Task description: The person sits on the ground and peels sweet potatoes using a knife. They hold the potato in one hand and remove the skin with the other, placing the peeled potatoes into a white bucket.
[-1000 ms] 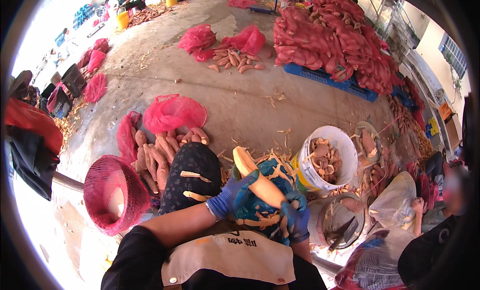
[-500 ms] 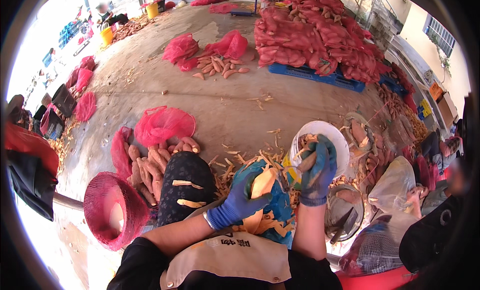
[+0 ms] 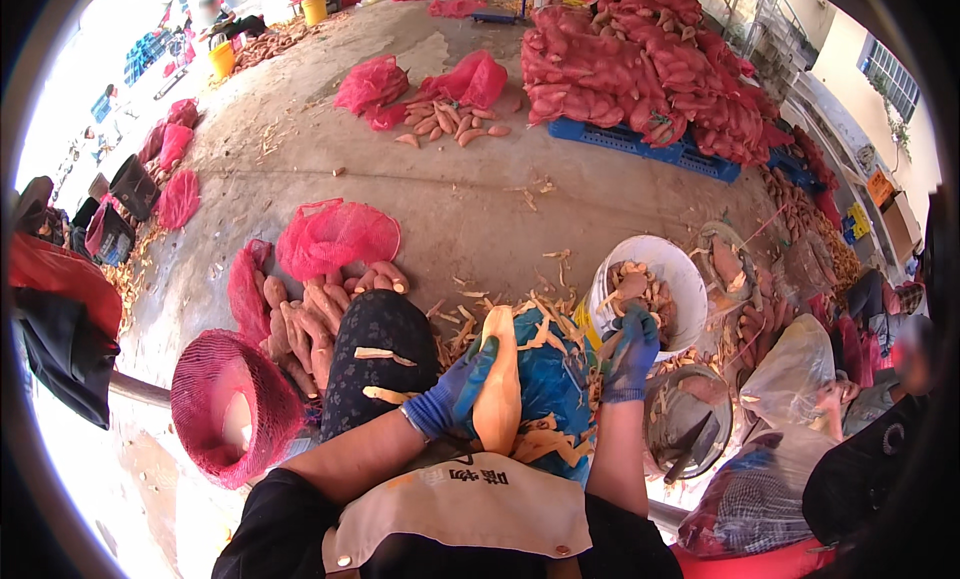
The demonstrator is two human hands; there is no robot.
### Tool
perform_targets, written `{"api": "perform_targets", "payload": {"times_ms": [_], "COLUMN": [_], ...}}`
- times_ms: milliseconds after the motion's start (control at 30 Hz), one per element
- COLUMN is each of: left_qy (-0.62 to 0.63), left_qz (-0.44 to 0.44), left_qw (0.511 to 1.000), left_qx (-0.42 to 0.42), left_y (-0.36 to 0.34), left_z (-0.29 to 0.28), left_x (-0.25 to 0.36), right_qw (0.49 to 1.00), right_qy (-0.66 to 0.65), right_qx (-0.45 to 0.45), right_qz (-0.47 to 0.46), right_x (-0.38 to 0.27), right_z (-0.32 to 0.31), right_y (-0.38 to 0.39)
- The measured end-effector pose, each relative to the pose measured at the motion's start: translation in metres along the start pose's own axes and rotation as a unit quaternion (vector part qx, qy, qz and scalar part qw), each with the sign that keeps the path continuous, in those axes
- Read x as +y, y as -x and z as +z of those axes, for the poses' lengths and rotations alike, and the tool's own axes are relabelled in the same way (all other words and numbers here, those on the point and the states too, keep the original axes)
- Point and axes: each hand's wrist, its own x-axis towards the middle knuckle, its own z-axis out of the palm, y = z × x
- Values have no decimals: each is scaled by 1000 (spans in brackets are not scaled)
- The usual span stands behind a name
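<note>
A peeled, pale orange sweet potato (image 3: 499, 394) stands nearly upright over my lap, gripped by my left hand (image 3: 458, 387) in a blue glove. My gloved right hand (image 3: 632, 354) is at the near rim of a white bucket (image 3: 685, 274), its fingers closed; what they hold is hidden. Brown chunks and peelings (image 3: 648, 289) lie inside that bucket. Blue plastic (image 3: 555, 379) covers my lap, with pale peel strips (image 3: 545, 441) on it. More strips rest on my dark patterned left trouser leg (image 3: 375, 374).
Unpeeled sweet potatoes (image 3: 303, 324) lie left of my leg by a red mesh bag (image 3: 338, 241). A mesh-lined basket (image 3: 235, 409) stands nearer. At right is a round basin (image 3: 690, 419) with a dark blade-like tool. Filled red sacks (image 3: 640, 74) are stacked on blue pallets behind.
My left hand has turned the sweet potato from slanting to nearly upright. My right hand has come down from over the bucket toward me; the brown piece it held no longer shows in it.
</note>
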Motion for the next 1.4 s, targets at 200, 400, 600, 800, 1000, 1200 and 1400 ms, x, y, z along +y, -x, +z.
{"api": "perform_targets", "payload": {"times_ms": [200,400,600,800,1000,1200,1400], "left_qy": [246,264,-432,-508,-167,347,309], "left_qz": [-114,-141,218,188,-85,-5,249], "left_qw": [959,952,875,839,979,938,898], "left_qx": [-87,-64,3,51,73,16,189], "left_y": [3,5,30,27,22,49,157], "left_z": [3,-8,41,38,13,-32,-118], "left_x": [-1,-2,39,16,3,43,100], "right_qw": [999,995,992,993,989,916,969], "right_qy": [29,36,32,35,112,364,148], "right_qx": [-6,-10,26,22,-3,-140,-143], "right_qz": [43,95,120,109,91,-98,133], "right_x": [27,23,14,20,20,17,5], "right_z": [-27,-26,-32,-40,-48,-79,-45], "right_y": [13,31,35,36,47,38,61]}}
